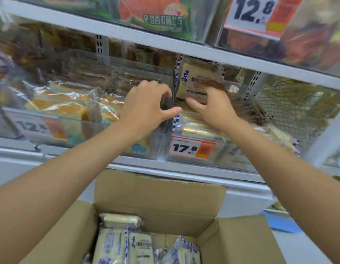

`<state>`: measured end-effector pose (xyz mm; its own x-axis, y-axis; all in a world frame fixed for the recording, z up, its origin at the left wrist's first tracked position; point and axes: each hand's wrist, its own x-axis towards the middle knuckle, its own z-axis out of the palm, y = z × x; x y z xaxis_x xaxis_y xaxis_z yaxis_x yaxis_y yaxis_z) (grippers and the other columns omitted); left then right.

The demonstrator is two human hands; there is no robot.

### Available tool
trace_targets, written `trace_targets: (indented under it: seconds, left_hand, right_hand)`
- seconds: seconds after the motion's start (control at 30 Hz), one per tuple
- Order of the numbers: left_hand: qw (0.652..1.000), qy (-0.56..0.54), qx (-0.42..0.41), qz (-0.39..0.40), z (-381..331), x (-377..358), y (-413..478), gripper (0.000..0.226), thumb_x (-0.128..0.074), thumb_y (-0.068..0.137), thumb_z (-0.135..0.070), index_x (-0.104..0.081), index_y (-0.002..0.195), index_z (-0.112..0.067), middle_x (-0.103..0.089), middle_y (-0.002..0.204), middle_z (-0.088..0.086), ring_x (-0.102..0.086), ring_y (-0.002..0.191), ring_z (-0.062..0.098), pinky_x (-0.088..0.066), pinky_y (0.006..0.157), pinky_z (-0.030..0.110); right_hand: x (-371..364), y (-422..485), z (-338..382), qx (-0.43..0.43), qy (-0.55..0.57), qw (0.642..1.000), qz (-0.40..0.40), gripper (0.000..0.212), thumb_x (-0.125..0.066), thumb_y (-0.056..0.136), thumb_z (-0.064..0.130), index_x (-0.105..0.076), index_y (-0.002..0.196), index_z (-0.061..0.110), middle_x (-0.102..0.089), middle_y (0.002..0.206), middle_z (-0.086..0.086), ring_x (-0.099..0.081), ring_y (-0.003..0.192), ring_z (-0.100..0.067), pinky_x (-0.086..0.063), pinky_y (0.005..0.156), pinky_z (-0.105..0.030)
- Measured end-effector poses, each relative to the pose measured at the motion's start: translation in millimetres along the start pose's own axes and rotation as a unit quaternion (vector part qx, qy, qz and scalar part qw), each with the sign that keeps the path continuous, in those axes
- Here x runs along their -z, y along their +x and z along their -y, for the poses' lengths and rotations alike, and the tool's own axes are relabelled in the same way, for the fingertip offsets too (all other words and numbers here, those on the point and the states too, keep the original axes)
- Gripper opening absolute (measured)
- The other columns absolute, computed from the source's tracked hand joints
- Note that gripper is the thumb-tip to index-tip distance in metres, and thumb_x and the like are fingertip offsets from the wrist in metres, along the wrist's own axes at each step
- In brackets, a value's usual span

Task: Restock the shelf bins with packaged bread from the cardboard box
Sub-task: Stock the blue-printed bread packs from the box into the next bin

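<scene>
Fingers [213, 86] of the right hand [213, 105] are spread on the lower face of a bread pack [194, 79], thumb tucked under its bottom edge, so the pack is pinched, though blur hides the exact grip. The pack stands on edge at the back of the right-hand bin [232, 161], printed face towards the camera, long axis roughly up and down and leaning a little to the right, its blue-striped seam on the left side. It looks light and soft, in slick crinkly film. A flat hold across the broad faces should suit it better than a squeeze, which would likely crush the slices. Flat-lying packs [201, 129] fill the bin beneath it. The left hand [146, 106] curls over the top edge of the clear divider wall [170, 103] just beside the pack, apparently steadying it. Below the shelf [51, 155], the open cardboard box [159, 202] holds more packs.
</scene>
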<state>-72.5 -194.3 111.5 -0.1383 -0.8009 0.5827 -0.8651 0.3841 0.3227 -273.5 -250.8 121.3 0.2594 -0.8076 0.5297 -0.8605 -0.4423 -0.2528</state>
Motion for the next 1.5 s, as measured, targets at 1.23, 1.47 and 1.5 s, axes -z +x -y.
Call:
trace_targets:
  seconds: [1.23,1.47,1.5]
  left_hand:
    - [0.761,-0.252,0.453,0.389,44,-110,-333,0.093,-0.079,0.078,-0.038,-0.025,0.151,-0.022,-0.037,0.139,-0.012,-0.046,0.124,0.011,-0.043,0.1,0.029]
    - [0.717,-0.285,0.531,0.351,25,-136,-337,0.074,-0.078,0.078,-0.044,-0.049,0.134,-0.003,-0.059,0.126,0.007,-0.056,0.117,0.029,-0.047,0.1,0.044]
    - [0.713,-0.281,0.546,0.338,26,-133,-339,0.078,-0.077,0.081,-0.04,-0.042,0.141,-0.004,-0.053,0.135,0.005,-0.052,0.123,0.031,-0.045,0.104,0.047]
  right_hand:
    - [-232,-335,15,-0.154,0.279,0.814,0.486,0.03,-0.076,0.082,0.025,-0.046,0.079,0.03,-0.044,0.076,0.014,-0.042,0.071,-0.008,-0.036,0.07,-0.03]
    - [-162,-338,-31,-0.321,0.252,0.778,0.477,0.061,-0.065,0.092,0.025,-0.039,0.146,0.021,-0.041,0.148,-0.001,-0.051,0.123,-0.019,-0.042,0.104,-0.037]
    - [-167,-351,-40,-0.356,0.211,0.771,0.484,0.06,-0.059,0.094,0.022,-0.034,0.149,0.021,-0.041,0.148,-0.004,-0.054,0.121,-0.024,-0.045,0.1,-0.038]
